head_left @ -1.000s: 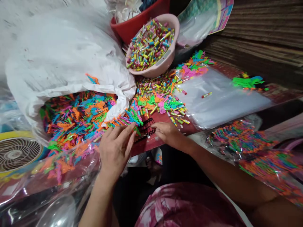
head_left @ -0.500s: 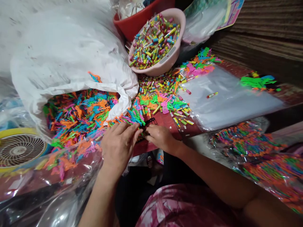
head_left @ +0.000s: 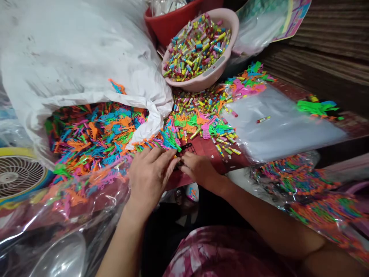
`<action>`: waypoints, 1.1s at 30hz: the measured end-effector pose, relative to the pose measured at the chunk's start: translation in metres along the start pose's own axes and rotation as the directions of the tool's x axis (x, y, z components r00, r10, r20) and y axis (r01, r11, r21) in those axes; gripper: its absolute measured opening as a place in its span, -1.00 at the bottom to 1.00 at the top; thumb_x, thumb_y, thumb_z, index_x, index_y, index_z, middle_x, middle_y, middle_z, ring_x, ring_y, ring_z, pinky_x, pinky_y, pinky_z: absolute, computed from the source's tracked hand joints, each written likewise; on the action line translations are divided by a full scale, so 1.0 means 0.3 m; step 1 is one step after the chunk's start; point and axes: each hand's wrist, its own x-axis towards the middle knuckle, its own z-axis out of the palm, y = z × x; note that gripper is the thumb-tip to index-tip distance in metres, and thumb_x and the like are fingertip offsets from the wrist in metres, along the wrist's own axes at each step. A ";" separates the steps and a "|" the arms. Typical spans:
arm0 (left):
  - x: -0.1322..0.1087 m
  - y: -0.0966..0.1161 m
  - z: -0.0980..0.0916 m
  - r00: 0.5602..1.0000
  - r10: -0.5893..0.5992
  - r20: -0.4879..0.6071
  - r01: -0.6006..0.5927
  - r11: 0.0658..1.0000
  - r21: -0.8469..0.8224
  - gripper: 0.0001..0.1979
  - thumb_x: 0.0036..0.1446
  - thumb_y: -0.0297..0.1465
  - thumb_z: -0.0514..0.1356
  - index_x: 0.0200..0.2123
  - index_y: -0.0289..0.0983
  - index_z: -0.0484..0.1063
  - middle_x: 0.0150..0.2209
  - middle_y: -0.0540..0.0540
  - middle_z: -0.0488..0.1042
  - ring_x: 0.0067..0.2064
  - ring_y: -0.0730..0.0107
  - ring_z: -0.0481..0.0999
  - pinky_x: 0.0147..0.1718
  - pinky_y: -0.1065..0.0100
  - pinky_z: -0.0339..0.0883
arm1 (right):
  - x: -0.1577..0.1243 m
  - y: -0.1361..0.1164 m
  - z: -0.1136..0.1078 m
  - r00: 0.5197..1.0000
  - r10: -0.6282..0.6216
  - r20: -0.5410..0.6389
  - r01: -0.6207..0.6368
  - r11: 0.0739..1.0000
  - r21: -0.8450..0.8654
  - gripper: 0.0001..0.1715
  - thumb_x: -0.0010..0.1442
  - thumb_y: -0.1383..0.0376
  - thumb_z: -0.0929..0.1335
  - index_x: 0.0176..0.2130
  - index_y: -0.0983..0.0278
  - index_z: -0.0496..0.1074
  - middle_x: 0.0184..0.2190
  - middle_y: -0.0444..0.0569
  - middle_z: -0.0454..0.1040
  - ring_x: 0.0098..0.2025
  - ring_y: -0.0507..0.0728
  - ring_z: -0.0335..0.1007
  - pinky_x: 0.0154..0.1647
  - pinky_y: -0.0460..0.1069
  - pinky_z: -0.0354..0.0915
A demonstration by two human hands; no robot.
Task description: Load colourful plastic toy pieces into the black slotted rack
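My left hand (head_left: 151,175) is closed at the table's front edge, thumb and fingertips pressed together over something too small to make out. Close beside it, my right hand (head_left: 200,169) has its fingers curled in; what they grip is hidden. A small black open-grid piece (head_left: 187,148) lies right at my right fingertips, partly covered by them. Just beyond my hands are bright plastic pieces (head_left: 170,136) in green, blue and pink. Behind these lie small tubes (head_left: 226,140) with coloured ends and wrappers, along with orange and pink mesh-patterned pieces (head_left: 205,130).
A white sack (head_left: 86,57) spills plastic pieces on the left. A pink basin (head_left: 232,36) of tubes stands at the back, against a red tub (head_left: 170,21). Clear plastic bags (head_left: 282,130) lie on the right of the red table (head_left: 242,154). A yellow-rimmed fan (head_left: 20,175) is far left.
The view has shifted slightly, so most things sit a little differently in the picture. Both hands stay together at the same spot by the black piece, with only slight finger movement.
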 end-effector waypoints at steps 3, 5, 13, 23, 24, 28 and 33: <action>-0.001 -0.004 0.007 1.000 0.004 0.002 -0.004 1.000 -0.009 -0.75 0.26 -0.25 0.20 -0.08 -0.22 0.55 -0.29 -0.09 0.56 -0.28 0.32 0.42 -0.31 0.30 0.20 | 0.013 0.001 -0.012 0.994 -0.030 0.102 0.035 0.999 -0.042 -0.81 0.36 0.33 0.25 -0.17 0.35 0.44 -0.16 0.06 0.47 -0.13 0.13 0.42 -0.12 -0.03 0.27; -0.004 -0.006 0.012 1.000 0.012 -0.005 -0.012 1.000 0.001 -0.76 0.25 -0.27 0.20 -0.09 -0.22 0.56 -0.30 -0.09 0.56 -0.29 0.31 0.41 -0.32 0.29 0.19 | 0.021 -0.002 -0.015 0.989 -0.028 0.148 0.039 0.997 -0.071 -0.80 0.36 0.34 0.24 -0.16 0.35 0.44 -0.13 0.09 0.47 -0.12 0.14 0.42 -0.10 -0.02 0.29; -0.013 -0.010 0.034 0.998 0.031 -0.047 -0.029 0.999 0.035 -0.78 0.25 -0.30 0.20 -0.10 -0.21 0.57 -0.28 -0.09 0.57 -0.32 0.31 0.35 -0.34 0.28 0.17 | 0.019 -0.005 0.021 0.990 0.001 0.142 0.014 0.994 -0.104 -0.76 0.37 0.39 0.18 -0.09 0.32 0.40 -0.12 0.09 0.49 -0.12 0.15 0.46 -0.11 -0.02 0.31; -0.043 0.004 0.037 0.998 -0.011 -0.064 0.018 0.994 0.107 -0.64 0.27 -0.41 0.15 0.13 -0.16 0.42 -0.13 -0.18 0.54 -0.21 0.24 0.42 -0.26 0.25 0.22 | -0.027 -0.016 0.015 1.000 0.001 -0.021 -0.001 1.000 0.007 -0.73 0.35 0.31 0.24 -0.02 0.36 0.41 -0.15 0.10 0.50 -0.17 0.16 0.45 -0.15 0.00 0.29; -0.053 0.000 0.033 0.997 -0.016 -0.074 0.022 0.997 0.080 -0.59 0.27 -0.43 0.13 0.18 -0.16 0.37 -0.06 -0.21 0.51 -0.15 0.22 0.44 -0.21 0.23 0.25 | -0.035 -0.006 0.003 0.999 -0.009 -0.051 0.011 0.999 0.039 -0.70 0.34 0.31 0.25 0.02 0.35 0.40 -0.13 0.10 0.50 -0.14 0.16 0.45 -0.13 0.00 0.29; -0.101 -0.014 0.012 0.993 -0.052 -0.109 0.044 0.996 -0.074 -0.43 0.25 -0.53 0.10 0.30 -0.07 0.21 0.09 -0.24 0.38 0.04 0.20 0.42 -0.03 0.17 0.31 | -0.061 0.098 -0.087 0.973 0.065 -0.223 -0.046 0.995 0.092 -0.69 0.35 0.33 0.23 0.03 0.30 0.43 -0.08 0.06 0.52 -0.08 0.14 0.43 -0.05 0.00 0.27; -0.149 0.001 -0.019 0.958 -0.145 -0.246 0.112 0.983 -0.146 -0.40 0.22 -0.55 0.14 0.29 -0.01 0.23 0.06 -0.19 0.37 0.01 0.25 0.43 -0.02 0.20 0.37 | -0.035 0.248 -0.189 0.923 0.143 -0.357 -0.175 0.983 -0.059 -0.68 0.33 0.35 0.24 0.00 0.31 0.47 -0.11 0.07 0.47 -0.12 0.17 0.38 -0.11 0.02 0.26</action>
